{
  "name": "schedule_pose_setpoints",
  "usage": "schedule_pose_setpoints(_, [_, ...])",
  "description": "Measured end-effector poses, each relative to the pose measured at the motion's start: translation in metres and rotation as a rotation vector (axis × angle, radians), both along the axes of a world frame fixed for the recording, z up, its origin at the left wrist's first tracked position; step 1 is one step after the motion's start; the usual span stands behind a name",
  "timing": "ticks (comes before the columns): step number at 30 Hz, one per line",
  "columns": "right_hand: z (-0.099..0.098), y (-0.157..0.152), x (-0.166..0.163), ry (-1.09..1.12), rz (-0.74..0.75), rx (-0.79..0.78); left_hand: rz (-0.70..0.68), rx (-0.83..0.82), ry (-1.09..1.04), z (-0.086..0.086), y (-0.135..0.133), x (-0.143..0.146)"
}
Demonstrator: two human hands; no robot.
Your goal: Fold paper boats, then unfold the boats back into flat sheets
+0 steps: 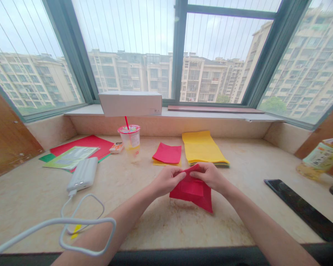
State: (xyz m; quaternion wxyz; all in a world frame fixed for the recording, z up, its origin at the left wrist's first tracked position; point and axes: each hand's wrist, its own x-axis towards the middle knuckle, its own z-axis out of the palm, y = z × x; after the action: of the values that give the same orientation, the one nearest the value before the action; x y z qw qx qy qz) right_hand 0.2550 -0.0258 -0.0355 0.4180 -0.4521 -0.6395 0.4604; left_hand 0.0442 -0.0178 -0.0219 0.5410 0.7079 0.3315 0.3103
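A folded piece of red paper (194, 190) is held up over the counter between my two hands. My left hand (169, 179) pinches its upper left edge, thumb on the near side. At the upper right edge, my right hand (211, 175) grips the same paper with thumb and fingers. The lower edge of the paper flares out in points, the right one hanging lowest. Just beyond my hands lies a small stack of red squares (168, 153) on yellow paper. To its right is a stack of yellow paper (204, 147) with green showing beneath.
On the left are a power bank (83, 173) with a looping white cable (86, 221), and red sheets (84, 144) under a printed packet (72, 157). A drink cup (130, 142) stands behind. At right lie a black phone (294, 207) and a bottle (322, 155).
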Motion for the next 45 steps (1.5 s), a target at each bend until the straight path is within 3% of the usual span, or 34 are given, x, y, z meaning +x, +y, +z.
schedule_pose_setpoints(3, [0.000, -0.002, -0.002, 0.013, 0.003, 0.008, 0.003, 0.036, 0.027, 0.002, 0.000, 0.000])
schedule_pose_setpoints(9, [0.006, -0.001, 0.001, 0.001, -0.006, -0.028, 0.201, 0.139, 0.001, 0.002, 0.008, -0.001])
schedule_pose_setpoints(16, [0.009, -0.004, 0.000, -0.139, -0.017, -0.029, 0.088, 0.133, 0.076, 0.006, 0.004, -0.003])
schedule_pose_setpoints(25, [0.008, -0.005, -0.001, -0.138, -0.032, 0.036, 0.007, 0.099, 0.067, 0.007, 0.002, -0.003])
schedule_pose_setpoints(34, [0.009, -0.012, -0.013, -0.145, -0.019, 0.144, 0.164, 0.272, 0.047, 0.007, 0.004, -0.001])
schedule_pose_setpoints(37, [0.012, -0.012, -0.012, -0.079, -0.019, 0.106, 0.188, 0.203, -0.018, 0.007, 0.004, -0.001])
schedule_pose_setpoints(42, [0.011, -0.010, -0.011, -0.090, -0.061, 0.061, 0.114, 0.117, -0.029, 0.006, 0.001, 0.000])
schedule_pose_setpoints(45, [0.011, -0.010, -0.010, -0.031, -0.008, -0.011, 0.190, 0.141, -0.051, 0.005, 0.005, -0.001])
